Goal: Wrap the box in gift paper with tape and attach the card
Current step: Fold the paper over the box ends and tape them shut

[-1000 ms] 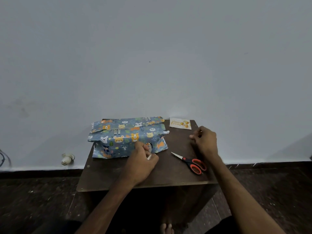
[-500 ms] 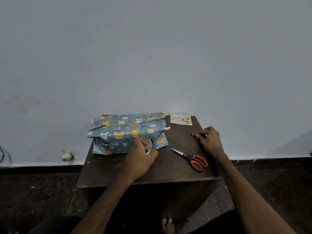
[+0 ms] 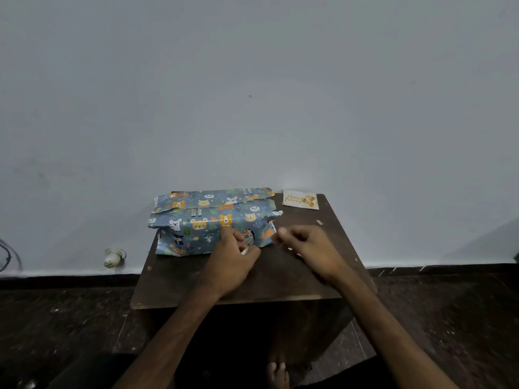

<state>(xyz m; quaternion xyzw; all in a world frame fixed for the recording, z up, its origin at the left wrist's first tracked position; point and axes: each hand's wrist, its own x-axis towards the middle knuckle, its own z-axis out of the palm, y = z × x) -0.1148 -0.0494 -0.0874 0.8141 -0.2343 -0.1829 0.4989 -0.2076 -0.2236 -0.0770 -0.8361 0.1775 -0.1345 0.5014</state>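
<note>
The box [image 3: 213, 220], loosely wrapped in blue animal-print gift paper, lies at the back left of the small dark table [image 3: 280, 287]. My left hand [image 3: 231, 259] rests against the box's front face, thumb on the paper, fingers curled round a small white thing I cannot identify. My right hand [image 3: 311, 248] hovers just right of the box's open right end, thumb and fingertips pinched together as on a thin clear strip of tape that barely shows. The birthday card [image 3: 300, 199] lies flat at the table's back right corner.
Scissors [image 3: 290, 249] lie under my right hand with only a bit of blade showing. A white wall stands right behind the table. On the floor are a white bulb-like object [image 3: 113, 256] at the left, a cable [image 3: 8, 256] and my foot [image 3: 278, 374].
My right hand left the table's right edge and moved left to the box's right end, now covering the scissors. My left hand stayed at the box's front.
</note>
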